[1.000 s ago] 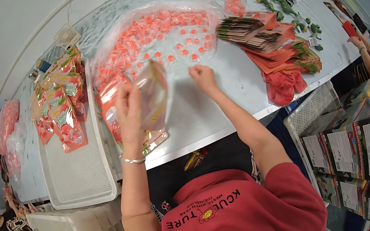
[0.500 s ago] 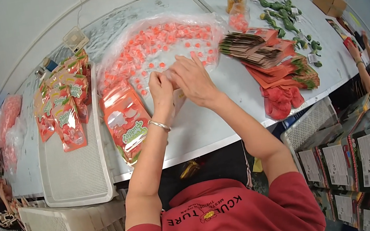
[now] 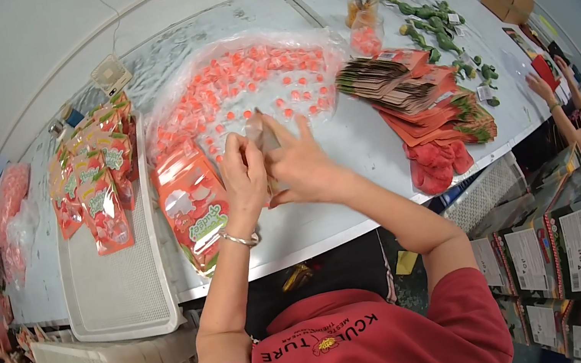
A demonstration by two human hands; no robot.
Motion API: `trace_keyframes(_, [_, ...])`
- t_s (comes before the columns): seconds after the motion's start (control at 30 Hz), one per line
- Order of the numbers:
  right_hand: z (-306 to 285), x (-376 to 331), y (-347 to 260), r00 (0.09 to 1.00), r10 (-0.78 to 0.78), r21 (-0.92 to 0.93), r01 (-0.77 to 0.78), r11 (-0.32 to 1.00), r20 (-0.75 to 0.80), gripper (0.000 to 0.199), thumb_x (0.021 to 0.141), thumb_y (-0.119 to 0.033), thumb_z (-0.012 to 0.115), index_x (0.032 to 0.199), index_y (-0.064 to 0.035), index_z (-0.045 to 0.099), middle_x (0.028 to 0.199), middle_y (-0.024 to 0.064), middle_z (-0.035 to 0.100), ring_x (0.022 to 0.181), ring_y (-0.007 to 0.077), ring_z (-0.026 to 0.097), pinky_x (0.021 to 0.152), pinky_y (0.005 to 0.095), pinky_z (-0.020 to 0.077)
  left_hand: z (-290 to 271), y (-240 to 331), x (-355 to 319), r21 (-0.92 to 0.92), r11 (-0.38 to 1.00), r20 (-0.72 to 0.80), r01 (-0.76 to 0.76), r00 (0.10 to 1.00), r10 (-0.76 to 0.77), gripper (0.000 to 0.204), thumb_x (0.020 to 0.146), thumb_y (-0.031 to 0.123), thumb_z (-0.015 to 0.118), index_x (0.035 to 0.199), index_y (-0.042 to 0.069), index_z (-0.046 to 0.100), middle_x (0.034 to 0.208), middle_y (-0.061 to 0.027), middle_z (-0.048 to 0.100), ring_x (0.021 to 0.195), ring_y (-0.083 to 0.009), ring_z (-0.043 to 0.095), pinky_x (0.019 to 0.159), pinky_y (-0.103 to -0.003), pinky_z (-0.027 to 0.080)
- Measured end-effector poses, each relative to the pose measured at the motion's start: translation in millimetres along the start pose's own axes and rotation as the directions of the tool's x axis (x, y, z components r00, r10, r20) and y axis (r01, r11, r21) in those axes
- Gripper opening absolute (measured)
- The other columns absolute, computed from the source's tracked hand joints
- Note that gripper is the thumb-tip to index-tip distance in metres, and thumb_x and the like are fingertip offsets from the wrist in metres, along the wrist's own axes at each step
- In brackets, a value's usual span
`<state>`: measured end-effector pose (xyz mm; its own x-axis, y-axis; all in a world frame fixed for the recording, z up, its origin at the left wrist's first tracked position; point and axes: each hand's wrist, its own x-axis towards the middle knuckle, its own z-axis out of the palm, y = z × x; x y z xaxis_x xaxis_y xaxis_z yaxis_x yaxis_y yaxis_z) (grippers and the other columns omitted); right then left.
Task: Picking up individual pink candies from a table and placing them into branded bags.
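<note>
The left hand (image 3: 242,170) is pinching a pouch (image 3: 265,136); the right hand (image 3: 302,169) is touching it, grip unclear. At nine o'clock a tray (image 3: 116,294) is holding green-lettered pouches (image 3: 104,206); at twelve, clear plastic (image 3: 197,56) is holding red packets (image 3: 262,66).

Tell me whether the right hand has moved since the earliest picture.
Yes, leftward: against the stack of fanned pouches, the right hand now sits farther left, close beside the left hand.
</note>
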<state>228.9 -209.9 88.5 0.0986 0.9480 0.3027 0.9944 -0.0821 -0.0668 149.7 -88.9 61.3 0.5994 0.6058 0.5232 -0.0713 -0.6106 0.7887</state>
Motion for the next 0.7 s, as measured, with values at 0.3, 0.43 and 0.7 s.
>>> trace_keyframes(0.3, [36.7,45.5,145.2,0.943,0.328,0.976,-0.122,0.179,0.058,0.053,0.086,-0.043,0.058,0.116,0.0008,0.057,0.111,0.0141,0.061,0.119,0.0255,0.047,0.102,0.0365,0.0323,-69.2,-9.4,-7.2,-0.246,0.957,-0.174,0.151,0.965,-0.197,0.018,0.09,0.011,0.048,0.074,0.004,0.04,0.069,0.0011,0.037,0.065,-0.0081,0.033,0.059,-0.024,0.032])
trace_keyframes(0.43, [154.2,62.9,196.7,0.806,0.582,0.52,-0.452,0.724,-0.111,0.047,0.088,-0.038,0.055,0.119,-0.0026,0.055,0.121,0.0103,0.056,0.121,0.0254,0.045,0.103,0.0426,0.0306,-75.5,-3.1,-23.2,-0.377,0.899,-0.113,0.224,0.952,-0.285,0.017,0.091,0.015,0.051,0.077,0.009,0.043,0.07,0.0065,0.039,0.067,-0.0021,0.036,0.061,-0.017,0.032])
trace_keyframes(0.7, [177.4,11.6,82.1,0.823,0.56,0.099,-0.552,0.828,-0.094,0.024,0.086,-0.025,0.054,0.106,-0.0129,0.06,0.117,0.0048,0.054,0.12,0.031,0.041,0.095,0.0547,0.0295,-93.5,3.9,-35.8,-0.494,0.825,-0.111,0.275,0.921,-0.374,0.016,0.09,0.01,0.049,0.076,0.008,0.042,0.073,0.0049,0.038,0.07,-0.0043,0.033,0.065,-0.02,0.032])
